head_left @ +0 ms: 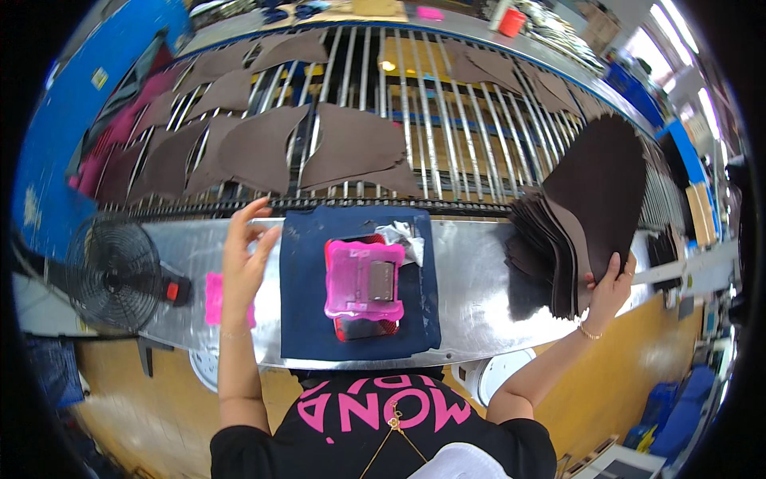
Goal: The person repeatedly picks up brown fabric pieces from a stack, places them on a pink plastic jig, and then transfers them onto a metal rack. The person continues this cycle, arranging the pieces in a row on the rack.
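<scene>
My right hand [611, 287] grips the lower edge of a dark brown cut fabric piece [608, 180], which stands up and fans over a stack of similar cut pieces [550, 259] at the table's right. My left hand [250, 251] is raised at the left edge of a dark blue cloth pad [303, 303], its fingers apart and curved, holding nothing. On the pad lies a pink translucent plastic frame [348, 279] with a dark rectangular block [383, 281] on it. A red-edged dark item [363, 329] shows partly beneath, and a crumpled white scrap [405, 241] lies beside it.
Ahead is a metal roller rack [431, 136] with several brown cut pieces [351, 148] laid over it. A black fan [113, 271] and a pink item [214, 299] sit on the metal table [471, 295] to the left. A blue machine side [56, 160] borders the far left.
</scene>
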The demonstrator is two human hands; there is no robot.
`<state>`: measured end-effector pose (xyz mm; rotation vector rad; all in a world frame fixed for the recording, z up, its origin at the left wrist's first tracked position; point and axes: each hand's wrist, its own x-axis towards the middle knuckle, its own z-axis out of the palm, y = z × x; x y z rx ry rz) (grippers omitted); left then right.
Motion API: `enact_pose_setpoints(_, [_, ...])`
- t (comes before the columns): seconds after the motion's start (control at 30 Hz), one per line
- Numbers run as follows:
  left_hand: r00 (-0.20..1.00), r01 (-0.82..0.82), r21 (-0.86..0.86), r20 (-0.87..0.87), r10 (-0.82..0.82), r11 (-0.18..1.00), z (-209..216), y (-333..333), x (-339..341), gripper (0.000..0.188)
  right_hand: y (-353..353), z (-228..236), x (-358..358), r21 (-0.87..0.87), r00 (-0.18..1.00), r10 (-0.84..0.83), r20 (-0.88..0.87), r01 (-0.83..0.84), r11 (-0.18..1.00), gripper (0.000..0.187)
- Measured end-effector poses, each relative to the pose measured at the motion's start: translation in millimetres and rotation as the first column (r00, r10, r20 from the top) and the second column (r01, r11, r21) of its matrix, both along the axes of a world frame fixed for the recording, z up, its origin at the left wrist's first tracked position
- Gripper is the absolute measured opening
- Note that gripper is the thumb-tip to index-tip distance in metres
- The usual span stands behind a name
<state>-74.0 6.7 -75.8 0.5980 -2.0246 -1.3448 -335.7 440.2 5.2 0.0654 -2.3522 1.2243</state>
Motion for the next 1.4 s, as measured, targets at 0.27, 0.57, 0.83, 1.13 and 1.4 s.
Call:
enact_pose_setpoints(0.27, [0.981,0.182,0.223,-0.101,-0.163,0.958,39,31,-25,0.039,-131,-27,60,-0.501,0.674,0.738,-0.031,-0.649,0.572,0.018])
enact_pose_setpoints(0.57, [0.983,-0.117,0.070,-0.134,0.125,0.991,65,-15,64,0.012,-199,-70,97,-0.201,0.413,0.911,-0.013,-0.893,0.402,0.024])
enact_pose_setpoints(0.83, [0.979,-0.187,-0.011,-0.089,0.185,0.982,71,-16,75,0.010,-213,-67,108,0.258,0.323,0.910,-0.259,-0.885,0.388,0.013])
enact_pose_setpoints(1.13, [0.967,0.121,-0.117,0.237,-0.091,0.986,40,11,36,0.007,-139,-63,92,0.478,0.426,0.905,0.003,-0.796,0.372,0.026])
enact_pose_setpoints(1.4, [0.916,0.400,-0.507,0.235,-0.324,0.763,29,48,-27,0.013,-42,-75,84,0.035,0.646,0.684,0.340,-0.735,0.677,0.024])
